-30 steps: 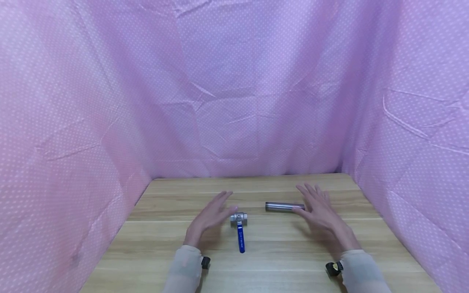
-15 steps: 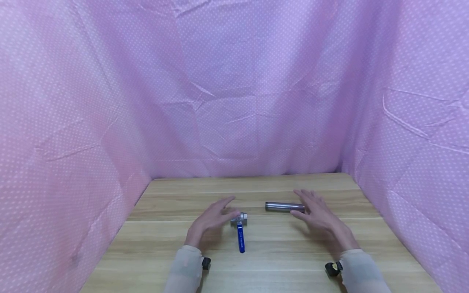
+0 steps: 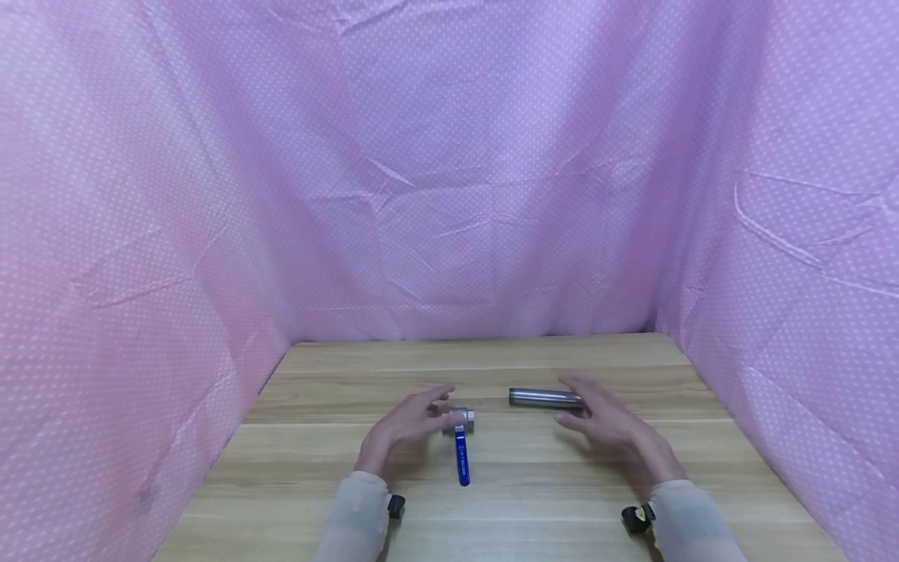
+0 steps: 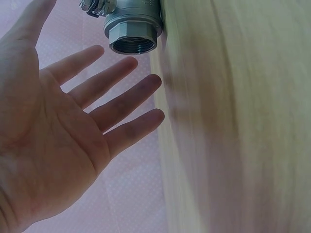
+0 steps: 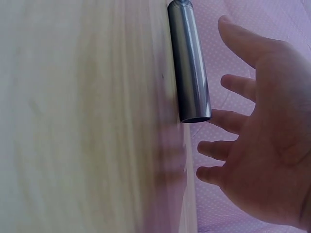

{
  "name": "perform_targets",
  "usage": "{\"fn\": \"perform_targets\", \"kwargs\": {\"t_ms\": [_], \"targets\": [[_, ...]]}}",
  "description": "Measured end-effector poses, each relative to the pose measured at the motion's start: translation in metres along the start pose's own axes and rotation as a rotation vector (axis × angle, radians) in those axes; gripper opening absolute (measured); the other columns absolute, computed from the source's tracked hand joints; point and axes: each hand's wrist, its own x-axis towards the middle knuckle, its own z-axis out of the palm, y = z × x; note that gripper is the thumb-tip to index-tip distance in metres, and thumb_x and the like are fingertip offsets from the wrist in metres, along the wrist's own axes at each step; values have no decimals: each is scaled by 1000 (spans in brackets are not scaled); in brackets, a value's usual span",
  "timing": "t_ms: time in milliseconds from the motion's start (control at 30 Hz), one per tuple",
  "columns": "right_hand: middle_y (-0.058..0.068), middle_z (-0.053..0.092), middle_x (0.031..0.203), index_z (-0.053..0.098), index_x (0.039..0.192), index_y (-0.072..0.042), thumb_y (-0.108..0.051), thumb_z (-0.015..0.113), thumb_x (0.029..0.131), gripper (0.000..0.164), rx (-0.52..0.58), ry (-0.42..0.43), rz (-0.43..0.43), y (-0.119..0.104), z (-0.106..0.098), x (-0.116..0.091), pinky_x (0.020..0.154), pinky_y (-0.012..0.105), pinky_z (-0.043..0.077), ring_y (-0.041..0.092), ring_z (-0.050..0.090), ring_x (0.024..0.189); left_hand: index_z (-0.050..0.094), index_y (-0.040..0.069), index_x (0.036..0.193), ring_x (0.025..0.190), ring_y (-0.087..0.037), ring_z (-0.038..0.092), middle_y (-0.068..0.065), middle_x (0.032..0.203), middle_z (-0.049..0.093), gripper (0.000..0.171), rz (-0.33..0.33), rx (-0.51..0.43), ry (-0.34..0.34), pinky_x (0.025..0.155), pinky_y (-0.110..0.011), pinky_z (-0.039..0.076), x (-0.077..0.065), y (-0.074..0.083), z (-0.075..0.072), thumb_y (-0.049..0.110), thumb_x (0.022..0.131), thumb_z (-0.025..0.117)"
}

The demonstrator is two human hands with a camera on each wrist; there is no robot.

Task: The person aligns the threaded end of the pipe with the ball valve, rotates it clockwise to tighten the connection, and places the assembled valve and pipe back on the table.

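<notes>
A metal ball valve with a blue lever handle (image 3: 462,459) lies on the wooden table. My left hand (image 3: 403,421) hovers at its left side, with thumb and fingertips overlapping the valve body in the head view. In the left wrist view the fingers spread out below the valve's threaded hexagonal end (image 4: 133,39), holding nothing. To the right lies a short steel pipe (image 3: 541,398), threaded at one end (image 5: 181,4). Over its right end is my right hand (image 3: 607,417), fingers spread and thumb apart. The right wrist view shows that palm (image 5: 277,141) beside the pipe, gripping nothing.
The light wooden table (image 3: 520,499) carries both metal pieces, with a gap between them. Pink dotted cloth (image 3: 449,195) hangs behind it and along both sides. Each wrist wears a small black camera (image 3: 635,517).
Both hands have come lower and closer to the metal pieces. The left fingertips now cover part of the valve body, and the right fingers have drawn nearer the pipe's end. Valve and pipe stay put.
</notes>
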Motion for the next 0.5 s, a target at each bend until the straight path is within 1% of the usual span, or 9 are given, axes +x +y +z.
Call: {"fn": "perform_targets", "kwargs": {"t_ms": [200,300,500], "targets": [[28,47,174,41,173,-9,-58,71,107,88,4,-28,8,0,2,1,130,76,37,56,47,159,49,18,171,146,-39,67,-17,166,63,84,3,2,-4,124,-67,52,1,0,1,66,105,71],[29,51,171,45,171,-5,-56,73,107,86,-2,-27,-5,2,3,2,128,76,40,56,50,156,51,19,170,145,-37,68,-15,166,63,84,-3,8,-11,124,-65,52,1,1,1,67,104,72],[28,61,162,52,164,-1,-49,77,106,80,-31,-20,-28,6,4,5,126,72,46,53,59,149,55,17,167,137,-33,71,-12,155,70,82,17,24,-26,120,-61,56,1,1,2,64,103,75]]}}
